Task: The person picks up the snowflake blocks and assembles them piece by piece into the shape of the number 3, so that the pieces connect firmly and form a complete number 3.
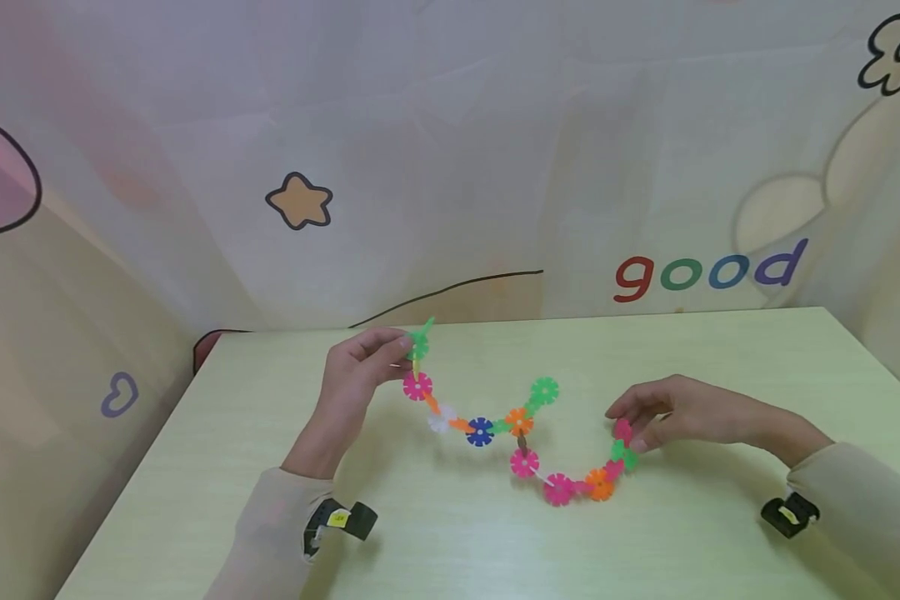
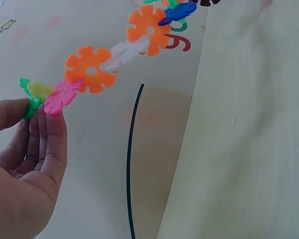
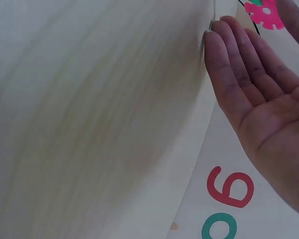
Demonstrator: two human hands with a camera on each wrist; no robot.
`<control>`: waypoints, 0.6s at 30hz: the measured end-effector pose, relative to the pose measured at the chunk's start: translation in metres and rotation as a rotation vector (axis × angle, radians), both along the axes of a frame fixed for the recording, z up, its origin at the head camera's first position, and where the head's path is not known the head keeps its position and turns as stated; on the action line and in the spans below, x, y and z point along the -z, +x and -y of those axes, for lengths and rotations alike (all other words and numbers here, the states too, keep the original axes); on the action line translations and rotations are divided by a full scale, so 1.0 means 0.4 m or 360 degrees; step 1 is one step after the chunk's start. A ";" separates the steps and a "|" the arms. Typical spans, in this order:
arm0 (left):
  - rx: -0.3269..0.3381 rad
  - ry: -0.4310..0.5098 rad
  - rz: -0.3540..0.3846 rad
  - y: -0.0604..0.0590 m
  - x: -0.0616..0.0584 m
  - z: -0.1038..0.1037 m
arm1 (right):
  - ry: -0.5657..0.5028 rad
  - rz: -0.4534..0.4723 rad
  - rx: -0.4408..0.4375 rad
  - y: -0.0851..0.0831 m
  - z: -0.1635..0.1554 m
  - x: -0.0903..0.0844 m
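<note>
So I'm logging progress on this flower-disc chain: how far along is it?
Done: a long chain of interlocked discs already sags between both hands. In hand: the left hand pinches the green end disc, lifted off the table; the right hand holds the other end by a pink disc. Left: unclear; no loose discs show.

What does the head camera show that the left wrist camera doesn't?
Only the head view shows the whole chain of plastic flowers sagging between both hands, the right hand pinching its far end, and the full table. Only the left wrist view shows up close the yellow piece and green piece at the fingertips. Both show the left hand gripping the chain's end, plus the backdrop's "good" lettering.
</note>
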State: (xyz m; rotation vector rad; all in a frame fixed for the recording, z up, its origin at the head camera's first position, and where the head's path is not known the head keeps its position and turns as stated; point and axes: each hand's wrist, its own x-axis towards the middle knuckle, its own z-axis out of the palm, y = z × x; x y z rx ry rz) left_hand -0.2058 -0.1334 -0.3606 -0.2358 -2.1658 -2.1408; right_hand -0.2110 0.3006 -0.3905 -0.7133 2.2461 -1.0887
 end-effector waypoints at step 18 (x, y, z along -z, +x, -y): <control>-0.0018 0.0002 -0.0040 -0.004 -0.002 0.008 | -0.0078 -0.0029 0.0135 0.011 0.017 0.014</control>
